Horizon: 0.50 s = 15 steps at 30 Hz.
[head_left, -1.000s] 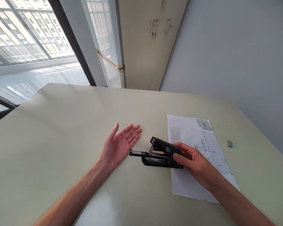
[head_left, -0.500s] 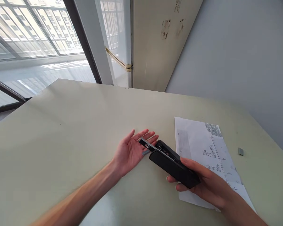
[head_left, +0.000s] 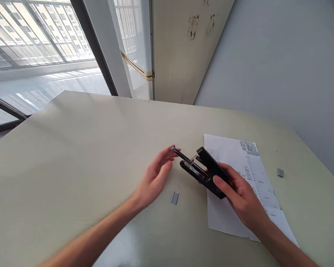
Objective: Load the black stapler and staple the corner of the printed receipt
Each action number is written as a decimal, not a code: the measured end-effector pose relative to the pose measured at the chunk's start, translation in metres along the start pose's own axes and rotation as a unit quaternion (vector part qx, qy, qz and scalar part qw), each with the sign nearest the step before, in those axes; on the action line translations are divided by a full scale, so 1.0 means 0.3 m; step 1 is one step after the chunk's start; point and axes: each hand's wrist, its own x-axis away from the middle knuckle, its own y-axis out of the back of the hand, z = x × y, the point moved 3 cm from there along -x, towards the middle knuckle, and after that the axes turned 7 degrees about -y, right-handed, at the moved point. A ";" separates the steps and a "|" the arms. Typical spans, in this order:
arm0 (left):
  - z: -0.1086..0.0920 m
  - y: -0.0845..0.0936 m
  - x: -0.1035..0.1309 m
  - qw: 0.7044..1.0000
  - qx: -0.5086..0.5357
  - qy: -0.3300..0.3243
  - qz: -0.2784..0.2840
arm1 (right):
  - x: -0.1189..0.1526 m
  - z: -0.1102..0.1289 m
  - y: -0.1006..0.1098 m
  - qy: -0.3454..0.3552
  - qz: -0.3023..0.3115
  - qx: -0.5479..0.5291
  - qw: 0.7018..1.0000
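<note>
A black stapler (head_left: 202, 176) is gripped at its rear end by my right hand (head_left: 239, 196), tilted above the table. Its top arm is raised, and the staple tray slides out past the front, pointing up to the left. My left hand (head_left: 156, 176) is beside the tray's end, fingers curved and thumb apart; whether the fingertips touch the tray I cannot tell. Below the stapler a small grey strip of staples (head_left: 175, 198) lies on the table. Printed paper sheets (head_left: 225, 218) lie partly beneath my right hand.
A second small grey strip of staples (head_left: 280, 172) rests on the pale table (head_left: 100, 148) at the right. Behind the table stand a refrigerator (head_left: 175, 55) and a window (head_left: 44, 40); a grey wall (head_left: 281, 63) runs along the right.
My right hand has turned the stapler over and raised it, its jaws now wider apart. My left hand has rolled from palm up to sideways, fingers curving; the nearer strip now shows fully.
</note>
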 end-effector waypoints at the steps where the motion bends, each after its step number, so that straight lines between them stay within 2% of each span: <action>1: -0.006 -0.003 0.005 0.998 -0.050 -0.022 0.015 | 0.005 0.001 0.003 0.025 -0.029 0.043 0.998; 4: -0.014 -0.014 0.015 0.981 -0.168 -0.080 0.049 | 0.013 -0.004 0.006 0.089 -0.066 0.115 0.987; 9: -0.019 -0.043 0.026 0.940 -0.269 -0.159 0.140 | 0.009 -0.020 0.007 0.154 -0.055 0.152 0.975; 11: -0.022 -0.046 0.027 0.937 -0.271 -0.164 0.147 | 0.006 -0.020 0.008 0.168 -0.055 0.156 0.972; 15: -0.012 -0.037 0.023 0.948 -0.259 -0.131 0.130 | 0.005 -0.009 0.006 0.213 -0.040 0.166 0.962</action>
